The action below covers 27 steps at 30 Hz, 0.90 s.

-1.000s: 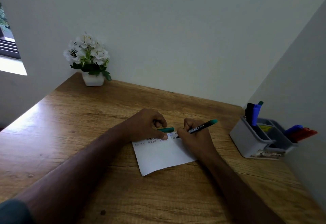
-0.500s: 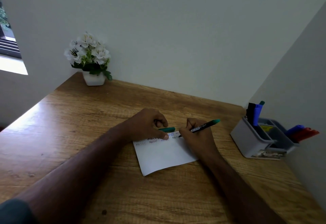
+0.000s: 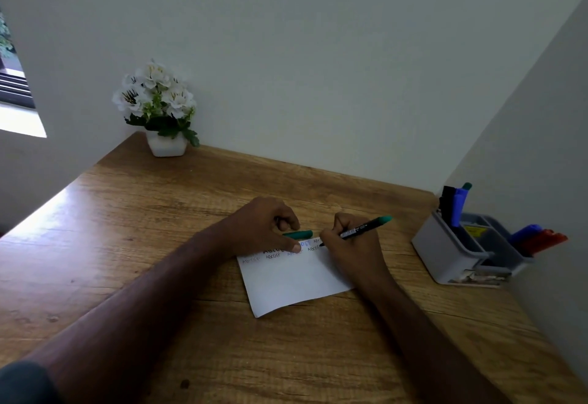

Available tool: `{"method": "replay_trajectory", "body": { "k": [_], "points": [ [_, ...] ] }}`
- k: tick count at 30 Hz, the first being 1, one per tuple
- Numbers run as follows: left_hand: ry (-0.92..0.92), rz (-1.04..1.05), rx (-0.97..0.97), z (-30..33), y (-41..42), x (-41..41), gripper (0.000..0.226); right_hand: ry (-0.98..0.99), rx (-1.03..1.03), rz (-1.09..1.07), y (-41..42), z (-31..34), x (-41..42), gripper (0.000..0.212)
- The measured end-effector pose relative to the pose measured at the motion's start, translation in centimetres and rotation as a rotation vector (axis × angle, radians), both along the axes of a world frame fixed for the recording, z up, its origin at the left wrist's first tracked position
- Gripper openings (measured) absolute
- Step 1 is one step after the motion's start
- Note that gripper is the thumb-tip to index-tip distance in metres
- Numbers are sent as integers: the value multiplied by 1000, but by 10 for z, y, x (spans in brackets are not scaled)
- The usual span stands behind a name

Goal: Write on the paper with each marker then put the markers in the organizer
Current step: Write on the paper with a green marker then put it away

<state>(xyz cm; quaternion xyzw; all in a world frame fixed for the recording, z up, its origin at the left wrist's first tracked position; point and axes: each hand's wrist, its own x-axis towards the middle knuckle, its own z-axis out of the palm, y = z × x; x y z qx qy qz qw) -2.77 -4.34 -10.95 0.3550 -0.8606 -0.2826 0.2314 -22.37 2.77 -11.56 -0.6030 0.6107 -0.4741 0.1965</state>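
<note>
A white paper (image 3: 292, 279) lies on the wooden desk (image 3: 159, 212), with several short lines of lettering along its far edge. My right hand (image 3: 353, 251) grips a black marker with a green end (image 3: 366, 228), tip down on the paper's far right part. My left hand (image 3: 264, 228) rests on the paper's far left edge and holds the green cap (image 3: 300, 234). A grey organizer (image 3: 445, 251) stands at the right by the wall, holding black, blue and green markers (image 3: 455, 203) upright and blue and red markers (image 3: 537, 240) leaning out to the right.
A white pot of white flowers (image 3: 159, 108) stands at the desk's far left corner. Walls close off the back and the right side. A window opening (image 3: 16, 98) is at the far left.
The marker tip has crept slightly rightward along the paper's far edge as my right hand writes. My left hand has stayed on the paper with the cap.
</note>
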Motion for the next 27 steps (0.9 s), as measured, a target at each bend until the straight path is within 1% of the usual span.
{"method": "replay_trajectory", "body": {
  "k": [17,21,24,27],
  "points": [
    [17,1,20,1,1,0,39,-19,22,-34,0,1,1,28],
    [27,-1,24,0,1,0,38,-111,-24,-76,2,6,-3,23],
    [32,0,17,-1,0,1,36,-157,-96,-59,5,10,-7,15],
    [52,10,-14,-2,0,-1,26,-174,-125,-25,6,12,-9,18]
  ]
}}
